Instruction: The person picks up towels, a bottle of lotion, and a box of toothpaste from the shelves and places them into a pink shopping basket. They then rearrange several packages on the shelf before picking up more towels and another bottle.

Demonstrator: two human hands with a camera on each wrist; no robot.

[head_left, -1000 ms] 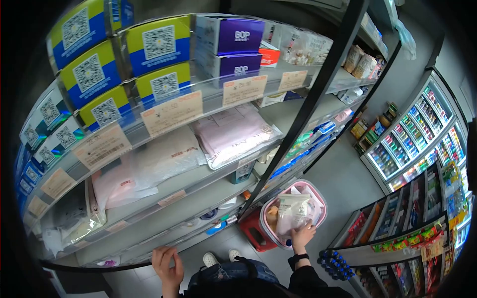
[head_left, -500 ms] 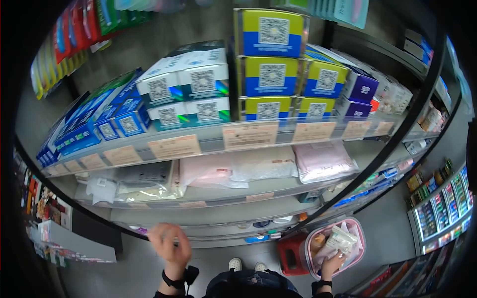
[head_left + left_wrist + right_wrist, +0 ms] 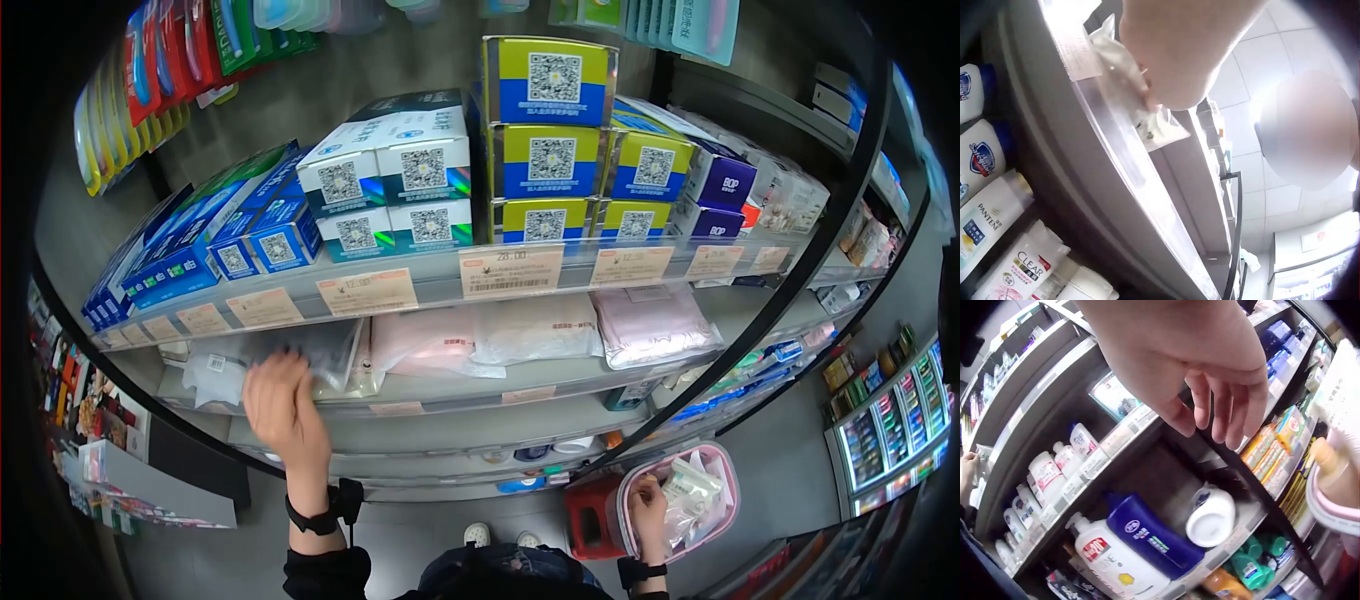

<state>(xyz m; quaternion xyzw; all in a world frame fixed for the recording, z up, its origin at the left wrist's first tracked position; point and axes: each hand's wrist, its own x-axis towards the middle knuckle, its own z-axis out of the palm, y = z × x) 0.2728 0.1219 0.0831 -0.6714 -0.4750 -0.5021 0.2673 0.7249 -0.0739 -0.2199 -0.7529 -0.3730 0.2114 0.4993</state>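
My left hand point(image 3: 288, 415) reaches onto the middle shelf, fingertips over a dark clear-wrapped package point(image 3: 338, 348). A crumpled white plastic-wrapped package point(image 3: 213, 380) lies just left of it. In the left wrist view, the fingertips overlap a pale plastic package point(image 3: 1119, 62) at the shelf edge. My right hand point(image 3: 650, 508) hangs over the left side of a pink-rimmed basket point(image 3: 736, 490), holding nothing. Its fingers point(image 3: 1222, 415) droop loosely in the right wrist view. Inside the basket are a pale pouch point(image 3: 690, 490) and other wrapped goods.
Pink and white wrapped packages point(image 3: 540, 330) share the middle shelf. Toothpaste-like boxes point(image 3: 550, 160) stack above, behind price tags point(image 3: 510, 268). A black shelf post point(image 3: 745, 340) slants between me and the right bay. A red container point(image 3: 590, 530) sits beside the basket. Bottles point(image 3: 1154, 537) fill lower shelves.
My head view has turned left to face the shelf. My left hand has moved up and forward from in front of the shelves to the wrapped packages. My right hand has lifted off the pouch.
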